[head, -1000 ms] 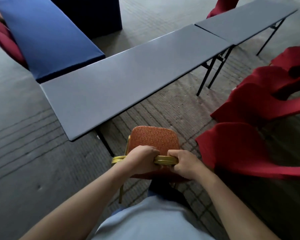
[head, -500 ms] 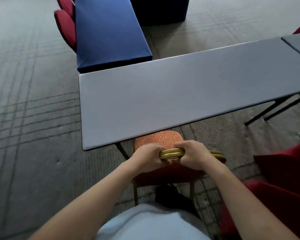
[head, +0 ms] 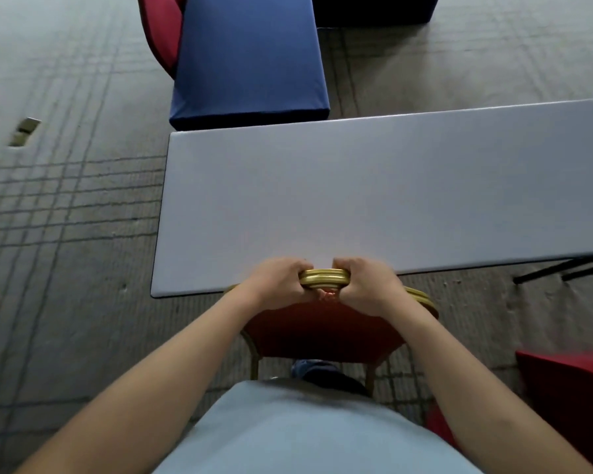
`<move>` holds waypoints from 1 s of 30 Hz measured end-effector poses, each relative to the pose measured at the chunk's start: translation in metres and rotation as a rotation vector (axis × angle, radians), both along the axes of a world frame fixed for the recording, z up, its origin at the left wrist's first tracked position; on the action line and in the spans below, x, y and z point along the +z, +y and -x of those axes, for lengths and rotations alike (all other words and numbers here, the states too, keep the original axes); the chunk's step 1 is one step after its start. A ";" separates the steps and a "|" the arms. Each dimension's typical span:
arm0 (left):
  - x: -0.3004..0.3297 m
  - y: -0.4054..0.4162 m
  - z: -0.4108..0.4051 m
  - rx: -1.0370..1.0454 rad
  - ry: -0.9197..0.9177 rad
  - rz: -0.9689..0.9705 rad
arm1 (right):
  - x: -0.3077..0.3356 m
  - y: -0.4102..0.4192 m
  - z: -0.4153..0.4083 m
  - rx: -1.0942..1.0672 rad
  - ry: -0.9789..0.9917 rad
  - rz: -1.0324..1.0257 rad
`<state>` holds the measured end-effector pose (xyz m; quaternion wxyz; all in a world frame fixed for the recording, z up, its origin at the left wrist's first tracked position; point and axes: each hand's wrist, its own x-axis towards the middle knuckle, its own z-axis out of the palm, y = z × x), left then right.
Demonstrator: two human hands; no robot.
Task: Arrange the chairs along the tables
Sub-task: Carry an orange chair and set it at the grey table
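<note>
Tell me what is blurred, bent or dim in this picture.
Head view: wide-angle lens bows the grey rectangular table's edges; the small metal floor plate at left and the dark red chair at lower right are smeared by motion; light is flat and dim, without glare; both hands on the gold-framed red chair's top rail stay fairly sharp.

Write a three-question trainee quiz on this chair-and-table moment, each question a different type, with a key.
1. True or false: both hands grip the chair's gold top rail.
2. Which table does the chair stand at? A) the grey table B) the blue-covered table
3. Fill in: the chair sits near the grey table's ____ end.

Key:
1. True: the left hand and the right hand each curl round it.
2. A.
3. Left.
</note>
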<state>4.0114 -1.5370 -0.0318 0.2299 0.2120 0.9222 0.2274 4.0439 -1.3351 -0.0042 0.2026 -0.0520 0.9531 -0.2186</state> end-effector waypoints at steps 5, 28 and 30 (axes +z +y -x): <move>-0.003 0.002 -0.010 -0.003 0.053 0.005 | 0.000 0.002 -0.010 0.001 0.003 0.006; -0.005 -0.016 -0.075 -0.050 0.156 -0.042 | -0.009 -0.011 -0.076 -0.027 -0.042 0.056; -0.006 -0.020 -0.080 -0.052 0.141 -0.056 | -0.007 -0.014 -0.082 -0.018 -0.051 0.057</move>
